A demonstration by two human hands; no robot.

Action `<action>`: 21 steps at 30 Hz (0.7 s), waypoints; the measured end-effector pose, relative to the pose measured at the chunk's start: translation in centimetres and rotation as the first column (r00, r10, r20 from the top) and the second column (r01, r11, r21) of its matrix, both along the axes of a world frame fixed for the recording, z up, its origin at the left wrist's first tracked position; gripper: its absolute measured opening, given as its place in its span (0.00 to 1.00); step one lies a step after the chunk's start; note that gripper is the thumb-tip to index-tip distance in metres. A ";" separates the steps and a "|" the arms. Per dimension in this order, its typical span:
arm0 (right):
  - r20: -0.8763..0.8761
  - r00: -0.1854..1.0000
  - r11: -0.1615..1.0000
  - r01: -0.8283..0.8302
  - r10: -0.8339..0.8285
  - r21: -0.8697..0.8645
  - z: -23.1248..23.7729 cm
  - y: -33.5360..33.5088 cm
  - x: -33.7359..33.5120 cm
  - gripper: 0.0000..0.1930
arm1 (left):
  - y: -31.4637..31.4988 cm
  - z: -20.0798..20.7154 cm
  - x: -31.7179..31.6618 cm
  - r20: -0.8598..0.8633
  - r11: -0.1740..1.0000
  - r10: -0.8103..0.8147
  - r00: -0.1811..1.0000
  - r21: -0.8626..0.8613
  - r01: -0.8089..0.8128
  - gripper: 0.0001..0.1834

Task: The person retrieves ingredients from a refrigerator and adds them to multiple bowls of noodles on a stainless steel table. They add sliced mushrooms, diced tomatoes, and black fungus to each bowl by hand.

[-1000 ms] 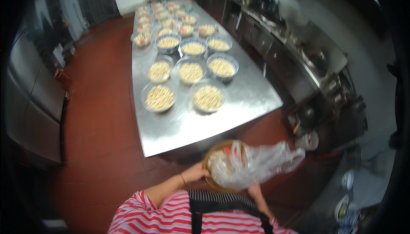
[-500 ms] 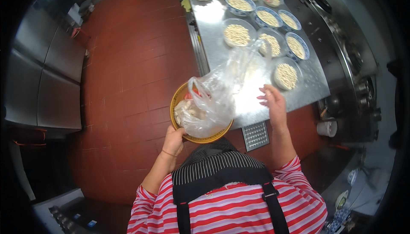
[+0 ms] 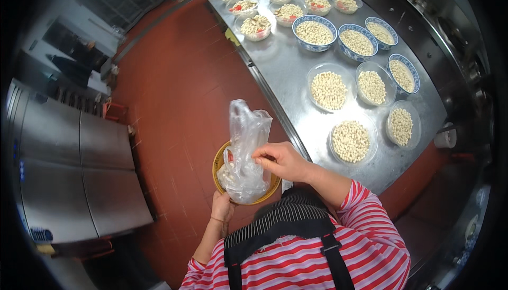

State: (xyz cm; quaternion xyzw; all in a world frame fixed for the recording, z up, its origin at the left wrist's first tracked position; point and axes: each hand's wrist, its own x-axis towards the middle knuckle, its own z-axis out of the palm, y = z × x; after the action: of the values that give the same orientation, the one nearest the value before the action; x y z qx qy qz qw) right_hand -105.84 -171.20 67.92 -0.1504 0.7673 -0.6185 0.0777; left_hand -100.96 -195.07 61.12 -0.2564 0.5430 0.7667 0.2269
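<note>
My left hand grips the near-left rim of a yellow-brown bowl, held low in front of my apron at the table's edge. In this bowl lies a clear plastic bag, its handles standing up above the rim. Pale food and a bit of red show at the bowl's left side; the bag hides the rest. My right hand reaches across from the right, its bent fingers closed at the bag's side. On the table to its right stands the nearest clear bowl of pale, bean-like pieces.
The steel table carries several clear bowls and blue-and-white bowls of pale pieces. Farther off, several clear bowls also hold red bits. Steel cabinets stand left, beyond the red tiled floor. A white bucket is at right.
My right hand has moved left from over the table to the plastic bag, which now stands upright rather than stretching over the table. The view has shifted; my left hand still holds the bowl.
</note>
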 end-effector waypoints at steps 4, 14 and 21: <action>-0.312 0.950 0.998 0.004 0.013 0.055 1.9 -2.3 -4.7 0.07 | -2.1 -1.0 -8.7 0.059 0.994 -0.103 0.993 0.054 0.100 0.19; -0.189 0.806 0.763 0.592 -0.561 0.259 2.2 -5.9 -15.4 0.13 | -0.7 -2.7 -32.6 -0.076 0.875 -0.478 0.875 0.047 0.482 0.17; -0.098 0.469 0.440 0.870 -0.878 0.222 0.0 1.0 -23.7 0.34 | 6.1 -4.0 -42.6 0.014 0.801 -0.593 0.805 0.109 0.588 0.18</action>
State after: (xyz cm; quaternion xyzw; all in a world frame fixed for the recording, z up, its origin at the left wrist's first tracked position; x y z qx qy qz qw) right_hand -129.59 -170.18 67.89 0.2867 0.8021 -0.4743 -0.2223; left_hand -143.57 -188.98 57.13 -0.0810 0.5513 0.6778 0.4796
